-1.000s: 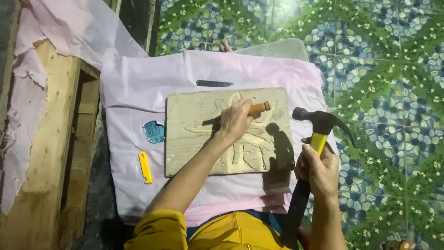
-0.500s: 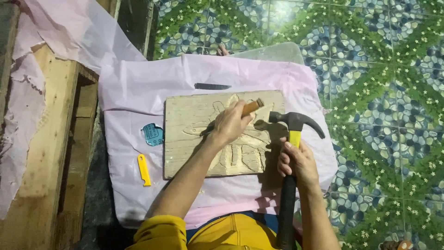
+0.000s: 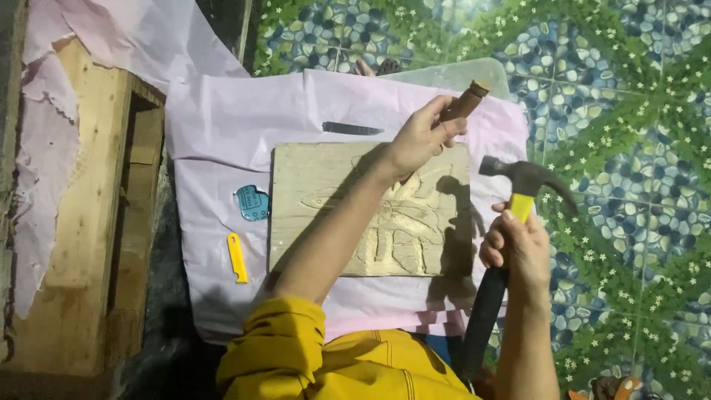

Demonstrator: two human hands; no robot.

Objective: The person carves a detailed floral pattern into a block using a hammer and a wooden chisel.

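2 hands are working over a wooden carving board (image 3: pixel 348 194) that is lying flat on a pale pink sheet (image 3: pixel 222 126). The left hand (image 3: pixel 421 137) is wrapping its fingers around a chisel (image 3: pixel 463 104) with a brown wooden handle, which is tilting up and away above the board's upper right corner; the blade is hiding behind the hand. The right hand (image 3: pixel 516 248) is gripping a hammer (image 3: pixel 518 196) by its yellow and black handle, fingers pressed tight around it, with the dark head hanging just off the board's right edge, apart from the chisel. The board is showing a shallow relief cut into its right half. Left of the board, a small blue object (image 3: pixel 252 203) and a yellow utility knife (image 3: pixel 237 258) are lying on the sheet, and a dark flat tool (image 3: pixel 352 129) is lying just above the board.
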